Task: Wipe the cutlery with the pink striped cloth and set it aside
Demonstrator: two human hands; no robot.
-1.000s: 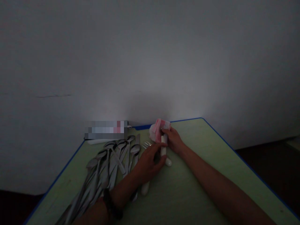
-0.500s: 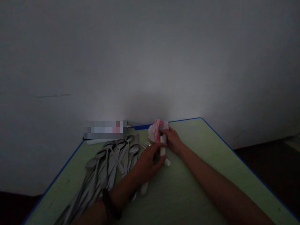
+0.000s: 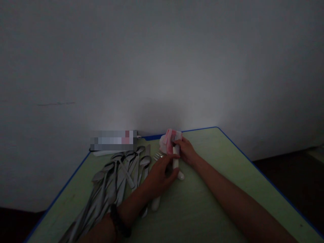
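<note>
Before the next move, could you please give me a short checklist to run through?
1. Left hand on the white handle: ok.
2. Right hand gripping the pink-and-white cloth: ok.
3. What the handle ends in: cannot tell, hidden at the cloth.
4. Fork clear of the left hand: cannot tell, partly hidden.
5. Spoons apart from the cloth: ok.
6. Lighting: not ok, dim.

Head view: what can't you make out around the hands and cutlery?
Head view, white-handled utensil: far end hidden by the pink-and-white cloth and right hand.
Head view, fork: left hand covers it below the tines; whether the white handle belongs to it is unclear.
Head view, cutlery pile: partly behind the left forearm, cut off by the bottom edge.
Head view, item at the back: pixel blocks mask it.
</note>
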